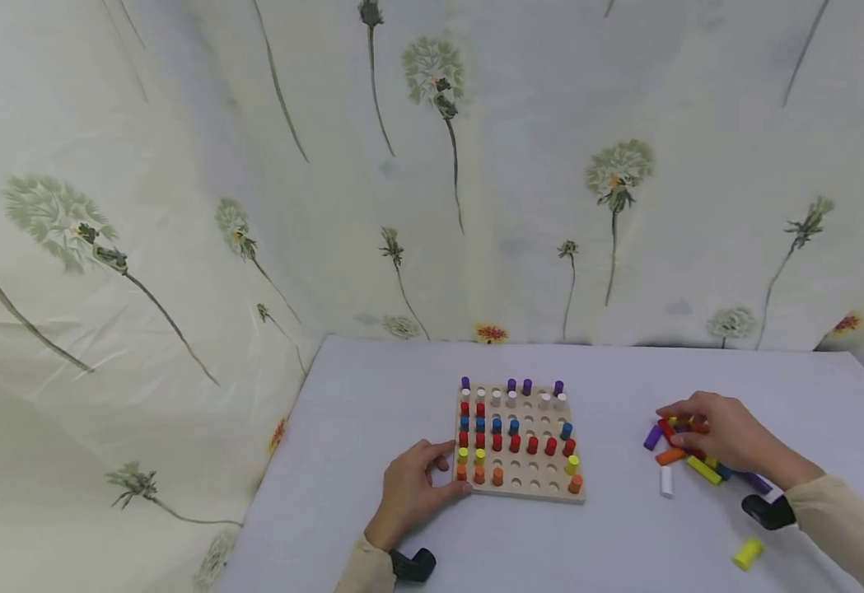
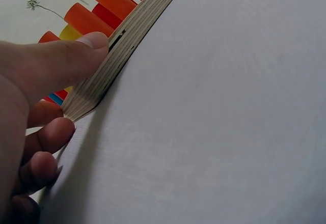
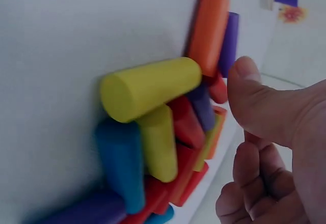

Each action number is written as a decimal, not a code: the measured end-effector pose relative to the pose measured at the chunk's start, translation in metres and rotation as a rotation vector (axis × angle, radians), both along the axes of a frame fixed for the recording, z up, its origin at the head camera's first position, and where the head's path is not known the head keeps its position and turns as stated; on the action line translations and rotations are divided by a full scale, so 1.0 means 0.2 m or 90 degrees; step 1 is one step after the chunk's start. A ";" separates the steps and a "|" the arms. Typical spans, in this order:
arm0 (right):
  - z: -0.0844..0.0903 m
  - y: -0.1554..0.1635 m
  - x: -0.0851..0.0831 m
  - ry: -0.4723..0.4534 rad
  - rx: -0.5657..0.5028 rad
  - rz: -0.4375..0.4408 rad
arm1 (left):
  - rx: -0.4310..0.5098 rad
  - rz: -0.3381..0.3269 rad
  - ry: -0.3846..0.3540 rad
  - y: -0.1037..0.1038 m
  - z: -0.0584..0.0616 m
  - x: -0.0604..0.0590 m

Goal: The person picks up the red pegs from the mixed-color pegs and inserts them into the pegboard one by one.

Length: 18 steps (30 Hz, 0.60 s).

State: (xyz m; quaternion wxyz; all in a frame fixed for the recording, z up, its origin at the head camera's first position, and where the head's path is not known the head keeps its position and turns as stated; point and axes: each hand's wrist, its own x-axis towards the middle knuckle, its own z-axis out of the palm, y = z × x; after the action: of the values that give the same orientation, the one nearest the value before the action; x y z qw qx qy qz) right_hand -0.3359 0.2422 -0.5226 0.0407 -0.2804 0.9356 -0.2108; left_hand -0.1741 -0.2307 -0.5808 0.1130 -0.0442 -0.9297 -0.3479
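Observation:
A wooden pegboard (image 1: 526, 495) stands on the table with rows of coloured pegs in its holes. My left hand (image 1: 413, 487) holds its front left corner, the thumb (image 2: 84, 61) on the front edge and the fingers at the left side. To the right, my right hand (image 1: 728, 432) reaches over a loose pile of pegs. Its thumb and index fingertip lie on either side of a red peg (image 1: 666, 429); whether they pinch it I cannot tell. In the right wrist view, a yellow peg (image 3: 150, 89) and a blue peg (image 3: 119, 158) lie in that pile, left of the hand.
An orange peg (image 1: 670, 455), a purple peg (image 1: 652, 437) and a white peg (image 1: 666, 482) lie at the pile's near left. Another yellow peg (image 1: 748, 553) lies apart, closer to me. Flower-printed cloth (image 1: 506, 165) hangs behind the pale table (image 1: 372, 387).

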 end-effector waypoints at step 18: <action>-0.07 -0.10 -0.01 0.005 0.021 -0.021 | -0.002 0.001 -0.016 0.00 0.01 0.00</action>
State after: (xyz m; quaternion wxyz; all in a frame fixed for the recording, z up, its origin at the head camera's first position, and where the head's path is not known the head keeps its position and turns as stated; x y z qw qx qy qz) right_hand -0.3373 0.2227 -0.5369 0.0379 -0.2651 0.9436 -0.1946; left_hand -0.1748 -0.2311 -0.5794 0.1016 -0.0397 -0.9316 -0.3468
